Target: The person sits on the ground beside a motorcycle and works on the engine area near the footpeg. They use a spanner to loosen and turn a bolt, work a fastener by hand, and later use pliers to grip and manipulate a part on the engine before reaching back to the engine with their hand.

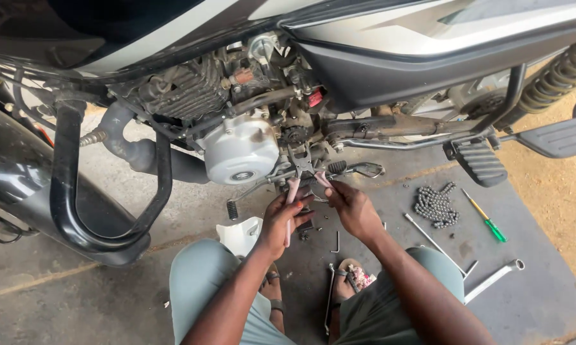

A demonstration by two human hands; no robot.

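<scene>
I squat beside a motorcycle and look down at its engine. My left hand grips one pink handle of a pair of pliers. My right hand holds the other handle. The plier jaws point up at the sprocket area just right of the silver engine cover. Both hands sit close together below the footrest bar.
A coiled drive chain lies on the concrete to the right, beside a green-handled screwdriver. Long metal wrenches and a rod lie near my right knee. A white cover piece rests by my left knee. A black crash guard curves at left.
</scene>
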